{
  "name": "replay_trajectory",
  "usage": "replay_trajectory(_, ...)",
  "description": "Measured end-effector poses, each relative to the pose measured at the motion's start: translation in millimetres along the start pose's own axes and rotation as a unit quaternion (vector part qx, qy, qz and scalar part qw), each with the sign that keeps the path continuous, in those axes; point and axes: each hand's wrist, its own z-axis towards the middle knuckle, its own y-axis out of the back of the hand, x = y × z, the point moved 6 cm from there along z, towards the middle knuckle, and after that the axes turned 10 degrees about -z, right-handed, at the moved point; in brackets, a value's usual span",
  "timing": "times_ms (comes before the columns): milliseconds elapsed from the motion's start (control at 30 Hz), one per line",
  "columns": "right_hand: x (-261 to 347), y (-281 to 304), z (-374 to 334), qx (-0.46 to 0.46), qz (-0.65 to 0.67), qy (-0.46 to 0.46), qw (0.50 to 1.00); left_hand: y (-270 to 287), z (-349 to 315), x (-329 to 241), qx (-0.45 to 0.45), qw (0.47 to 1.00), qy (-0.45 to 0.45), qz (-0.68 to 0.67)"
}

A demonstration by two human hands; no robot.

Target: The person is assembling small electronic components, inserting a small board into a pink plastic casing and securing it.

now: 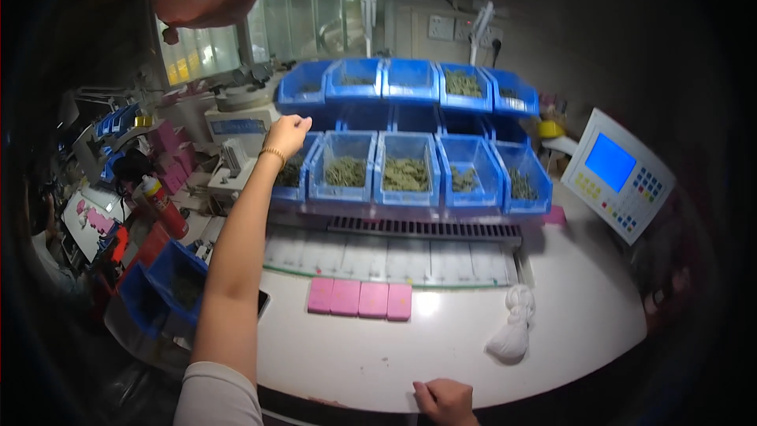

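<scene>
My left arm stretches forward to the blue bins, and my left hand (pixel 289 136) is raised in front of their left end. Its fingers are pinched together; anything between them is too small to make out. Just below this hand is a front-row bin (pixel 309 177) with dull green pieces inside, partly hidden by my wrist. At the table's near edge my right hand (pixel 446 401) is curled into a loose fist, thumb toward the left. What is inside that fist, if anything, is hidden. Pink blocks (pixel 345 297) lie side by side in a row between my hands.
More blue bins (pixel 406 170) with green pieces stand in tiers at the back. Before them lie a slotted dark rail (pixel 426 228) and a marked white strip (pixel 386 259). A tied white bundle (pixel 512 331) lies right; a control panel (pixel 619 173) stands beyond. A red bottle (pixel 164 209) stands left.
</scene>
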Motion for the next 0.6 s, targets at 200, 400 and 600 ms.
replay_trajectory(200,-28,-9,62,0.063,0.005,0.0,0.998,-18,-220,-7,0.179,0.961,0.011,-0.21)
replay_trajectory(400,-41,-52,149,0.085,-0.056,0.137,0.985,-47,-390,7,0.285,0.8,0.368,-0.379)
replay_trajectory(600,-30,-62,100,0.216,0.4,-0.14,0.88,-80,-458,-12,0.322,0.342,0.438,-0.766)
